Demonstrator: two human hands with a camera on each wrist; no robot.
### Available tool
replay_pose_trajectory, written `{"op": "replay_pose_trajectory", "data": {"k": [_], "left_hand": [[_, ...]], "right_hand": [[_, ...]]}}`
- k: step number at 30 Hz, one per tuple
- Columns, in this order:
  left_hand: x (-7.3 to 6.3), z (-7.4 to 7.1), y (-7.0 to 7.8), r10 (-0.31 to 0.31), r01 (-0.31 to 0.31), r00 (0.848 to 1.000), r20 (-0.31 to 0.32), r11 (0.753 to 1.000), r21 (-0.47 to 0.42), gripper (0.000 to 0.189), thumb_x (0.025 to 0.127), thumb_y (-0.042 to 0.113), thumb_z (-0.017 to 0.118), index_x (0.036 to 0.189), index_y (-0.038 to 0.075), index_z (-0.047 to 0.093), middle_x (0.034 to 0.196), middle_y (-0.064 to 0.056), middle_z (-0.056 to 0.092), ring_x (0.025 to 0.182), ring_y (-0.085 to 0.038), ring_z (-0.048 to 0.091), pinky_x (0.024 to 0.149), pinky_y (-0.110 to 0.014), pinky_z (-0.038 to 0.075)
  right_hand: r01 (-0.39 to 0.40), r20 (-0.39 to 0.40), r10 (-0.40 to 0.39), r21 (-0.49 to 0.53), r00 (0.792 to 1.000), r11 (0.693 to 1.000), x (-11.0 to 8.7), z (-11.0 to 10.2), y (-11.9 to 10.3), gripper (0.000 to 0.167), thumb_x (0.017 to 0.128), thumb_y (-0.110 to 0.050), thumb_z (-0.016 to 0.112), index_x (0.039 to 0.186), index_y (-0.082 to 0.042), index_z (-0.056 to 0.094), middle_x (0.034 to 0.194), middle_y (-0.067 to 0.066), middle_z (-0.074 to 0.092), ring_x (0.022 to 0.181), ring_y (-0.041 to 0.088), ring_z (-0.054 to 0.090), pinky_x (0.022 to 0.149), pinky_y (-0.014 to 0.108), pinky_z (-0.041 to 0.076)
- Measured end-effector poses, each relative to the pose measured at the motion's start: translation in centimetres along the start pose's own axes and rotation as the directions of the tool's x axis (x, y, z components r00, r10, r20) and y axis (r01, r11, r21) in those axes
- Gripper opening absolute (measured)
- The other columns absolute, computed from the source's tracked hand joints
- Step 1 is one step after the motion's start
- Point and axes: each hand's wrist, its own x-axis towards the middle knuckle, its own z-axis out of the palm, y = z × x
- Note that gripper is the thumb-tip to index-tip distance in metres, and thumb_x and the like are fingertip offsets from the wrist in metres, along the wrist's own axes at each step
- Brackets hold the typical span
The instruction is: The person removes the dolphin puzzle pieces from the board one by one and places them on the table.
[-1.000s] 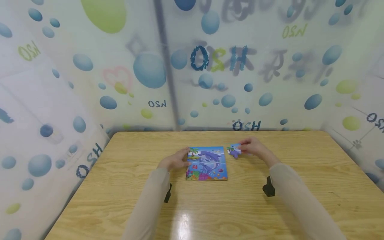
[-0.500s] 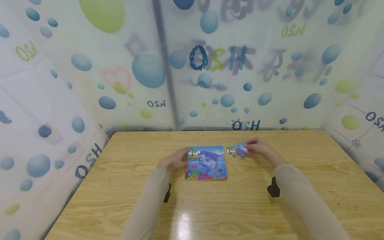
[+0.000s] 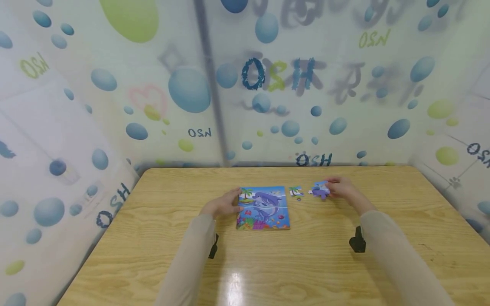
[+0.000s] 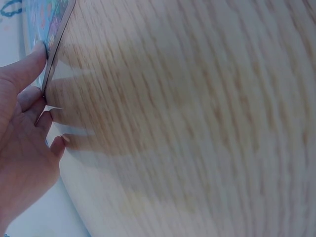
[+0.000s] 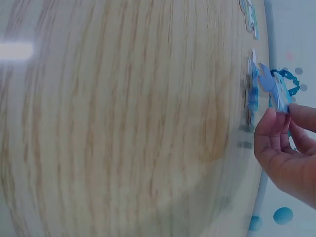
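Between thumb and fingertips of the right hand (image 5: 291, 160), a blue jigsaw piece (image 5: 281, 94) is pinched, a dolphin piece (image 5: 253, 94) just below, a palm-tree piece (image 3: 295, 191) left. The left hand (image 3: 221, 205), thumb and forefinger spread, touches a dolphin picture board (image 3: 264, 208).

Both long sleeves (image 3: 187, 259) are plain beige; a small black fitting (image 3: 358, 241), apparently angular, shows beside each.

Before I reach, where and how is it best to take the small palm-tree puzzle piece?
Probably pinch its near and far edges, coming from the near side. The palm-tree piece lies flat, with the dolphin picture close on its left and purple dolphin pieces close on its right.
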Motion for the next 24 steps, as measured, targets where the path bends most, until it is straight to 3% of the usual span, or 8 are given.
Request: {"op": "replay_pose_trajectory", "data": {"k": [5, 10, 18, 20, 24], "left_hand": [[-0.2, 0.0, 0.0, 0.012, -0.012, 1.0, -0.003, 1.0, 0.015, 0.069, 0.093, 0.022, 0.052, 0.147, 0.009, 0.013, 0.155, -0.008, 0.006, 0.143, -0.028, 0.004, 0.117, -0.045, 0.008], [-0.2, 0.0, 0.1, 0.012, -0.011, 1.0, -0.003, 1.0, 0.022, 0.069, 0.093, 0.023, 0.052, 0.147, 0.009, 0.013, 0.155, -0.008, 0.005, 0.143, -0.027, 0.004, 0.117, -0.044, 0.008], [0.1, 0.0, -0.2, 0.014, -0.014, 1.0, -0.003, 0.999, 0.04, 0.069, 0.093, 0.023, 0.052, 0.147, 0.01, 0.012, 0.156, -0.007, 0.004, 0.143, -0.026, 0.004, 0.117, -0.043, 0.008], [0.2, 0.0, -0.2, 0.017, -0.017, 1.0, -0.003, 0.999, 0.043, 0.068, 0.093, 0.023, 0.052, 0.147, 0.01, 0.012, 0.156, -0.007, 0.004, 0.143, -0.026, 0.004, 0.117, -0.043, 0.008], [0.2, 0.0, -0.3, 0.021, -0.021, 1.0, -0.002, 0.999, 0.032, 0.068, 0.093, 0.022, 0.052, 0.147, 0.01, 0.012, 0.156, -0.007, 0.004, 0.143, -0.026, 0.004, 0.117, -0.044, 0.008]], "right_hand": [[-0.005, -0.007, 0.005, 0.014, 1.0, 1.0, -0.1, -0.7, 0.4, 0.044, 0.097, -0.01, 0.037, 0.134, 0.012, 0.031, 0.093, 0.0, 0.05, 0.073, 0.002, 0.048, 0.065, 0.016, 0.05], [-0.008, -0.016, 0.008, 0.011, 1.0, 1.0, -0.2, -1.3, 0.8, 0.044, 0.097, -0.01, 0.036, 0.134, 0.013, 0.03, 0.087, -0.004, 0.051, 0.071, 0.0, 0.049, 0.064, 0.016, 0.05], [-0.039, -0.068, 0.039, -0.007, 0.997, 0.999, 1.0, -2.4, 2.6, 0.043, 0.097, -0.013, 0.038, 0.134, 0.009, 0.035, 0.103, 0.012, 0.045, 0.07, 0.004, 0.046, 0.06, 0.015, 0.049], [-0.023, -0.074, 0.026, 0.035, 0.997, 0.999, 1.8, -2.8, 3.6, 0.039, 0.096, -0.014, 0.043, 0.13, 0.005, 0.044, 0.101, 0.012, 0.047, 0.068, 0.005, 0.047, 0.059, 0.015, 0.049], [-0.045, -0.107, 0.048, 0.027, 0.993, 0.999, 1.9, -3.1, 3.9, 0.04, 0.096, -0.013, 0.04, 0.13, 0.006, 0.043, 0.1, 0.013, 0.047, 0.066, 0.004, 0.047, 0.058, 0.015, 0.048]]}}
